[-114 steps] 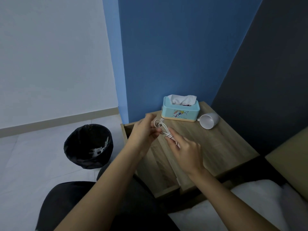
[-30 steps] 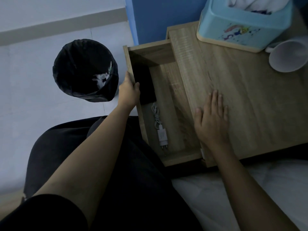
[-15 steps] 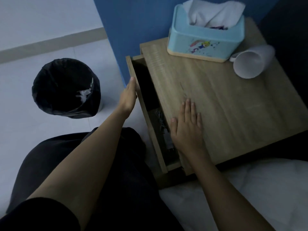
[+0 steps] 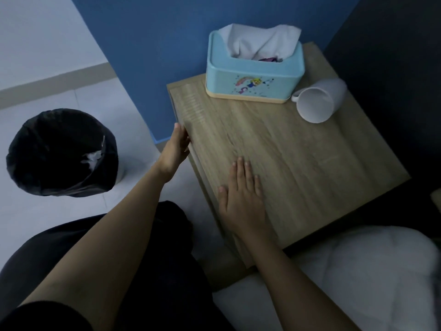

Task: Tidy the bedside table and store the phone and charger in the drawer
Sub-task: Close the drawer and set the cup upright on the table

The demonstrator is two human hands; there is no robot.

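Head view: the left hand [image 4: 175, 149] is pressed flat, fingers extended, against the closed drawer [image 4: 191, 149] front of the bedside table [image 4: 298, 158]. The right hand [image 4: 242, 199] is laid open, palm down, on the tabletop. Phone and charger cannot be seen.

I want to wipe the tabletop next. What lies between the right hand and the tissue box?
Nothing: in the head view, only bare wood of the bedside table runs from the right hand to the tissue box. The tipped white cup lies off to the side.
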